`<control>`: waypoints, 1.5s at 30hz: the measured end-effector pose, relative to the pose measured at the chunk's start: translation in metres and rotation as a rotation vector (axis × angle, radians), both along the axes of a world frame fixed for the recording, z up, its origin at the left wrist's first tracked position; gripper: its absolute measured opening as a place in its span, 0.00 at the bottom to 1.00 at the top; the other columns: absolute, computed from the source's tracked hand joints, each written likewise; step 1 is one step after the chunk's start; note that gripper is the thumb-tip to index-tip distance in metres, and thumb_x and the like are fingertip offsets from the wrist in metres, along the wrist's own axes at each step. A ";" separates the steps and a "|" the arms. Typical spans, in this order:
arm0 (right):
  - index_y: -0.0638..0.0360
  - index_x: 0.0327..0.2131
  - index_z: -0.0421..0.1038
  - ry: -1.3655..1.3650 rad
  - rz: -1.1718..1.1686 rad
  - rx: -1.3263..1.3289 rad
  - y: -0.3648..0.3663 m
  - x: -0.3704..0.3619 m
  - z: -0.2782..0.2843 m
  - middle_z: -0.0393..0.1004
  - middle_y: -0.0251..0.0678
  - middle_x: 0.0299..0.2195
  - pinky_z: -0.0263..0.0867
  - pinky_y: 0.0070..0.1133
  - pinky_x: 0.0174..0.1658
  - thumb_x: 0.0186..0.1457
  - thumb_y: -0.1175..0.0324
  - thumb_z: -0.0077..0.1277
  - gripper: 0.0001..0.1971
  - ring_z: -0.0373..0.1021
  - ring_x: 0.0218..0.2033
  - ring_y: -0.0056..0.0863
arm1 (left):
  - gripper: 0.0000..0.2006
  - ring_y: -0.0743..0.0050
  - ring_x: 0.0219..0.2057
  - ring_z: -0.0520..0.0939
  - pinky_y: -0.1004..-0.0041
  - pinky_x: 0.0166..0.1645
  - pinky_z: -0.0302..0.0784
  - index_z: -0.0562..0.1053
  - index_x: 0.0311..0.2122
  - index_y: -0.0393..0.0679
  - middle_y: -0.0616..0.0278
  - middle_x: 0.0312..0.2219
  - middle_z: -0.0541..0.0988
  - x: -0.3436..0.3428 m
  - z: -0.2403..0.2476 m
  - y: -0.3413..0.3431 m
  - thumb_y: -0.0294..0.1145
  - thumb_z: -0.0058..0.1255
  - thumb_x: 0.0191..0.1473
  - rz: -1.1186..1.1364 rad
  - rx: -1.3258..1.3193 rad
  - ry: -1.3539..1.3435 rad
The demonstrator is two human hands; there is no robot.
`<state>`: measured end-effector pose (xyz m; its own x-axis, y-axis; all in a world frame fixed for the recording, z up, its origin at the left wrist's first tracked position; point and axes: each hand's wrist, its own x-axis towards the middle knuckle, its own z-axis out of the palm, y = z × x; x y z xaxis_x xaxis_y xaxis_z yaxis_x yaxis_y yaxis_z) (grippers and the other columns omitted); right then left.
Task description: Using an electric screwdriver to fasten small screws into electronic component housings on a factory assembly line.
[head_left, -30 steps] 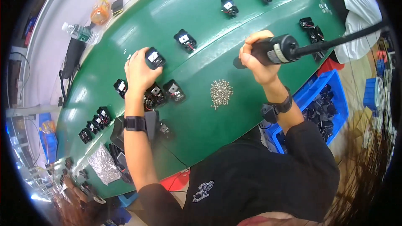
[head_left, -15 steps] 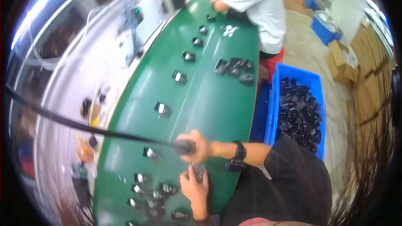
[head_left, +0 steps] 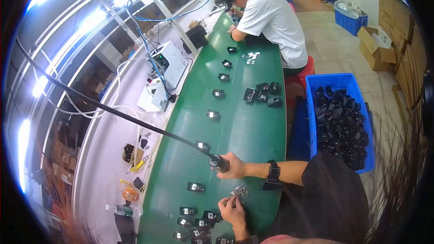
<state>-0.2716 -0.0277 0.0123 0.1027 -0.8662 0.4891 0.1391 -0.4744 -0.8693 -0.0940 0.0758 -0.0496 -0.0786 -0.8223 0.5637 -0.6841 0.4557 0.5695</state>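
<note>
My right hand [head_left: 231,166] is wrapped round a black electric screwdriver [head_left: 219,162] with a cord running up to the left. It is held above the green work surface [head_left: 181,153]; its tip is hidden. Nearer to me, my left hand [head_left: 233,211] has its thumb and fingertips drawn together at a small pile of silver screws [head_left: 240,190]. Just what the fingertips pinch there is too small to make out singly. A black housing with a pale metal part [head_left: 195,187] lies left of my hands, and several similar housings [head_left: 201,222] are clustered near the lower edge.
More black housings [head_left: 212,114] form a line along the bench, with a group [head_left: 262,94] at its right edge. A co-worker in white [head_left: 275,22] sits at the far end. A blue crate [head_left: 312,122] full of black parts stands on the right; a side shelf [head_left: 108,153] runs left.
The view has shifted, so everything sits differently in the picture. My left thumb and fingers, earlier spread at the screw pile, have come together. The screwdriver remains in my right hand.
</note>
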 end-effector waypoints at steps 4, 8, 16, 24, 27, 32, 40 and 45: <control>0.60 0.33 0.70 -0.040 -0.056 -0.111 -0.003 0.009 0.002 0.66 0.30 0.21 0.62 0.20 0.30 0.39 0.74 0.56 0.13 0.60 0.25 0.16 | 0.06 0.72 0.21 0.76 0.76 0.27 0.72 0.80 0.28 0.39 0.61 0.24 0.76 0.010 -0.010 -0.004 0.26 0.66 0.42 0.037 0.096 0.097; 0.60 0.38 0.72 0.183 -0.034 -0.092 0.001 0.011 0.005 0.73 0.30 0.27 0.65 0.21 0.35 0.41 0.74 0.58 0.16 0.66 0.28 0.18 | 0.10 0.79 0.17 0.74 0.77 0.25 0.71 0.78 0.25 0.31 0.61 0.21 0.79 0.012 -0.018 -0.005 0.29 0.66 0.45 0.061 0.226 0.315; 0.62 0.32 0.69 -0.253 0.240 0.012 0.063 0.030 0.052 0.70 0.29 0.22 0.63 0.18 0.28 0.41 0.80 0.56 0.11 0.65 0.23 0.15 | 0.07 0.82 0.20 0.75 0.79 0.25 0.71 0.76 0.34 0.35 0.61 0.24 0.79 0.017 -0.002 0.002 0.29 0.55 0.56 -0.035 0.571 1.172; 0.64 0.38 0.66 -0.666 0.451 -0.109 0.072 0.045 0.068 0.70 0.32 0.22 0.65 0.19 0.29 0.43 0.82 0.53 0.15 0.67 0.24 0.19 | 0.11 0.87 0.20 0.71 0.81 0.24 0.66 0.69 0.32 0.45 0.73 0.23 0.74 0.026 0.027 0.017 0.41 0.48 0.62 -0.163 0.670 1.729; 0.64 0.39 0.64 -0.704 0.506 -0.095 0.071 0.050 0.065 0.69 0.33 0.22 0.65 0.20 0.30 0.44 0.82 0.52 0.16 0.67 0.23 0.20 | 0.13 0.92 0.18 0.72 0.83 0.22 0.63 0.72 0.33 0.47 0.77 0.22 0.77 0.034 0.022 0.021 0.44 0.44 0.63 -0.184 0.692 1.790; 0.63 0.40 0.62 -0.499 0.374 0.028 0.068 0.047 0.057 0.70 0.33 0.23 0.66 0.23 0.33 0.43 0.83 0.52 0.18 0.68 0.26 0.22 | 0.09 0.87 0.19 0.67 0.80 0.23 0.63 0.68 0.32 0.47 0.74 0.20 0.69 0.030 0.041 0.020 0.39 0.46 0.63 -0.125 0.717 1.646; 0.60 0.42 0.60 -0.782 0.533 -0.074 0.053 0.052 0.058 0.67 0.35 0.22 0.66 0.27 0.34 0.45 0.81 0.51 0.19 0.66 0.24 0.25 | 0.18 0.83 0.15 0.64 0.80 0.21 0.60 0.71 0.29 0.42 0.71 0.17 0.68 0.024 0.038 0.012 0.46 0.46 0.62 -0.204 0.807 1.743; 0.60 0.42 0.60 -0.581 0.335 -0.195 0.017 0.065 0.047 0.66 0.32 0.23 0.69 0.28 0.35 0.45 0.85 0.49 0.19 0.67 0.25 0.23 | 0.13 0.73 0.24 0.80 0.75 0.26 0.71 0.77 0.37 0.36 0.60 0.25 0.80 0.043 0.031 -0.015 0.36 0.56 0.54 -0.098 0.538 0.661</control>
